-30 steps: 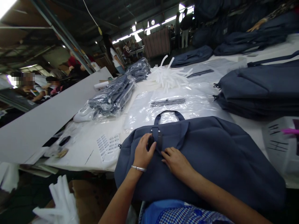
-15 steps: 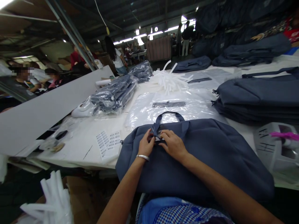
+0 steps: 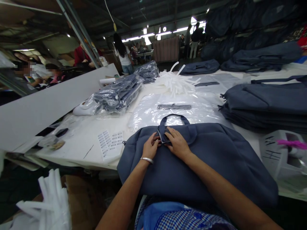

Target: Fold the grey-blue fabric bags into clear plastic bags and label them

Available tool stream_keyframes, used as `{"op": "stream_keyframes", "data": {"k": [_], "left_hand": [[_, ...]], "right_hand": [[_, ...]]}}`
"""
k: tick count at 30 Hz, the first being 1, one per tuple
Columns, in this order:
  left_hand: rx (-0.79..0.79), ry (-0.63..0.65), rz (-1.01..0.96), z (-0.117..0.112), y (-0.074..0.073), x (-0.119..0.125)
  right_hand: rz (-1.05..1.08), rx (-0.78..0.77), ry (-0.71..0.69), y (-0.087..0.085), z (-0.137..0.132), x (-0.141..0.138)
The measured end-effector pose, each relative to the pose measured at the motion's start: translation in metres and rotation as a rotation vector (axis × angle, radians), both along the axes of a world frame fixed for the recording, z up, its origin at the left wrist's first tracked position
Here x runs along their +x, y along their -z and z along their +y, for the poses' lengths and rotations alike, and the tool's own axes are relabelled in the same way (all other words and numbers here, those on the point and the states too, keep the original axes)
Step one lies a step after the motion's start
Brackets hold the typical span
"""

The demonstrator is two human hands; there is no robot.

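A large navy blue duffel bag (image 3: 206,163) lies at the table's front edge, its carry handle (image 3: 175,117) standing up at the far side. Near the handle's left base is a small dark tag with a pale edge (image 3: 163,136). My left hand (image 3: 150,147) pinches the tag's left side, fingertips partly hidden. From the right, my right hand (image 3: 178,143) has bent fingers on the tag's face, its thumb beneath them. Both wrists rest over the bag's top panel.
Barcode label sheets (image 3: 110,145) lie left of the bag. Behind it are clear plastic bags (image 3: 144,110), white foam strips (image 3: 174,80) and plastic-wrapped bags (image 3: 117,92). Stacked navy bags (image 3: 271,102) and a white plastic box (image 3: 273,150) stand right. More white tubes (image 3: 51,198) fill a carton lower left.
The tag now lies flatter and shows more of its dark face by the handle base. My right fingers have shifted slightly up onto it. The camera view has turned slightly.
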State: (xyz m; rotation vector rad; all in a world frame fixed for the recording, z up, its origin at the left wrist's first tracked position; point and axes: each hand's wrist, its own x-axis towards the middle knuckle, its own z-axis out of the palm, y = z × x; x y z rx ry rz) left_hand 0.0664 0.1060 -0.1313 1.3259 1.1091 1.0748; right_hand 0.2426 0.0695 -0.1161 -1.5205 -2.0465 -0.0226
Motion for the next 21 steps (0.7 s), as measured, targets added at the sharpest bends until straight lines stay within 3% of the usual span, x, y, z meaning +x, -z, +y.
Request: {"op": "stream_keyframes", "data": {"k": [3, 8, 13, 21], "left_hand": [[0.005, -0.010, 0.019, 0.000, -0.001, 0.001], [0.010, 0.007, 0.025, 0.001, -0.011, 0.011], [-0.141, 0.015, -0.161, 0.006, -0.019, 0.019], [-0.218, -0.059, -0.188, 0.010, -0.022, 0.008]], "right_hand": [[0.096, -0.084, -0.075, 0.004, 0.009, 0.008], [0.214, -0.129, -0.185, -0.007, 0.019, 0.022], [0.283, -0.119, -0.192, -0.016, 0.022, 0.026], [0.325, -0.091, -0.174, -0.011, 0.027, 0.032]]}}
